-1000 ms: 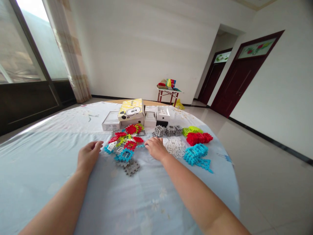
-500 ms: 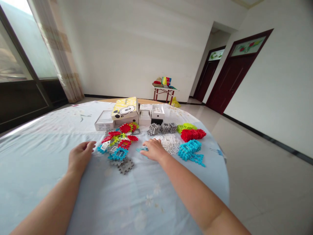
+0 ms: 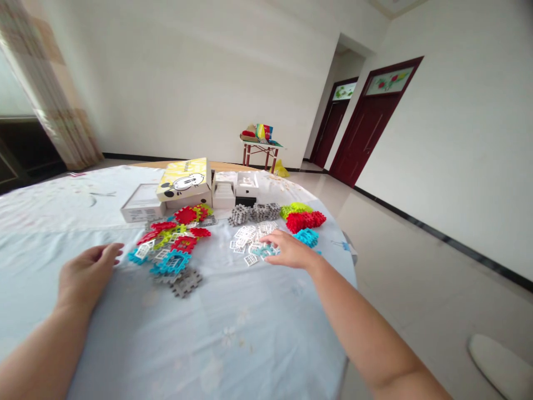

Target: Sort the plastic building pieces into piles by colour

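Note:
My right hand (image 3: 289, 250) lies over the near edge of a pile of white plastic pieces (image 3: 250, 236), fingers curled on a light-blue piece (image 3: 263, 251). My left hand (image 3: 85, 275) rests on the pale-blue tablecloth (image 3: 208, 333), fingers loosely spread and holding nothing, just left of a mixed heap of red, green, white, blue and grey interlocking pieces (image 3: 172, 244). Sorted piles sit beyond my right hand: grey pieces (image 3: 254, 212), green pieces (image 3: 296, 208), red pieces (image 3: 306, 220) and blue pieces (image 3: 307, 236).
A yellow cartoon box (image 3: 184, 180) and several white boxes (image 3: 144, 203) stand at the back of the table. The table edge drops off at the right to a tiled floor. A small red-legged table (image 3: 260, 147) with bright items stands by the far wall.
My right hand moved right from beside the mixed heap to the white pile, carrying a light-blue piece. The view turned rightward. My left hand stayed by the heap.

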`<state>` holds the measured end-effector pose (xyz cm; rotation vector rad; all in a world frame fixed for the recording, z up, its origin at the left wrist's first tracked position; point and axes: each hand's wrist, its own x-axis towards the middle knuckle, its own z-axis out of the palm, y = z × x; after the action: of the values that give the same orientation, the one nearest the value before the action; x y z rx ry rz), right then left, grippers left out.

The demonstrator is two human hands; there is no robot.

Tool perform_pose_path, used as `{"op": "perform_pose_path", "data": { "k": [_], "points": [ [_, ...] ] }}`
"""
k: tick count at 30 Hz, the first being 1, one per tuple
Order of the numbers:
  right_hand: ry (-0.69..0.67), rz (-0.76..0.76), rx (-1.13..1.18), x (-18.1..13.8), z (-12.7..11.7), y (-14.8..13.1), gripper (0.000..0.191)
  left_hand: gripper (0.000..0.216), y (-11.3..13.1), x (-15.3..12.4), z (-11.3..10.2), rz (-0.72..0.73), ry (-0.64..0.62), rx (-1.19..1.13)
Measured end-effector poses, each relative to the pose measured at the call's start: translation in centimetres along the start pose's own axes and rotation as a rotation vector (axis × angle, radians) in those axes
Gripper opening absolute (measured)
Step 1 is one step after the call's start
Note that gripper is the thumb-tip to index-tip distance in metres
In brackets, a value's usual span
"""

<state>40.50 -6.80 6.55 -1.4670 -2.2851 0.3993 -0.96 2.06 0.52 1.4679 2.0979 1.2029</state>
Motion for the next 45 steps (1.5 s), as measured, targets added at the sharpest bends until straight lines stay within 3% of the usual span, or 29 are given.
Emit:
{"op": "perform_pose_path", "data": {
  "k": [7,10,13,21,27,34,40,45],
  "points": [
    [-0.037,0.233,-0.072,-6.2,-4.1,5.6,0.047,0.038,0.8,-0.8,-0.2,0.063,0.013,-0.012],
    [-0.009,0.287,-0.115,-7.0,-4.6,7.1,0.047,0.038,0.8,-0.7,-0.3,0.014,0.004,0.005],
    [0.044,0.250,-0.129,-6.6,-4.7,7.1,0.046,0.039,0.6,-0.3,-0.2,-0.008,-0.004,0.022],
    [0.104,0.071,-0.074,-1.9,-2.1,2.1,0.038,0.040,0.6,-0.5,-0.1,0.001,0.002,-0.072],
    [0.033,-0.177,-0.023,3.1,3.0,-3.0,0.030,0.039,0.6,-0.8,-0.2,0.012,-0.008,-0.091],
    [0.017,-0.353,-0.029,8.2,9.4,-8.6,0.029,0.039,0.5,-0.8,-0.2,0.025,0.000,-0.107],
    [0.017,-0.318,-0.125,10.0,12.5,-9.9,0.023,0.040,0.4,-0.7,0.1,0.029,0.012,-0.119],
    [0.083,-0.222,-0.014,9.5,11.3,-9.3,0.020,0.039,0.2,-0.6,0.1,0.029,0.007,-0.124]
  ]
}}
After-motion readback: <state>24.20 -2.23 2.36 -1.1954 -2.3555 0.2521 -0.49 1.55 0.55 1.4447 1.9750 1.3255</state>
